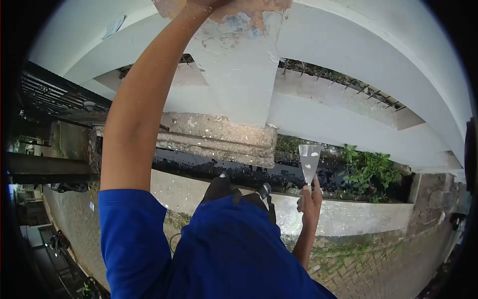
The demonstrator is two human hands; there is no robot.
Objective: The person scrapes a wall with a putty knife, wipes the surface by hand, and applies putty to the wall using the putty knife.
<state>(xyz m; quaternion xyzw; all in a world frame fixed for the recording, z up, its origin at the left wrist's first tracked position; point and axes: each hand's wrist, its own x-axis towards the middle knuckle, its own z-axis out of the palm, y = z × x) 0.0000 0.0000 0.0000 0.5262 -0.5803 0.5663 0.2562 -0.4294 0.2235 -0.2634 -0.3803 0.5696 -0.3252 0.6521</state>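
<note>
My right hand (310,203) is low on the right, its fingers closed round the handle of a putty knife (309,162). The knife's wide metal blade points up, away from my body, with white patches on it. My left arm reaches up to the top edge of the view, where only a bit of my left hand (205,2) shows; its fingers are out of sight. That hand is nearest the upper part of a white pillar (234,70), where peeling paint (244,25) bares brownish and bluish patches.
Below the pillar juts a rough concrete ledge (214,132). A ditch with dark water (199,162) runs between the wall and the pale kerb (348,217) by my feet. A leafy plant (371,169) grows there on the right. A dark metal gate (59,89) stands left.
</note>
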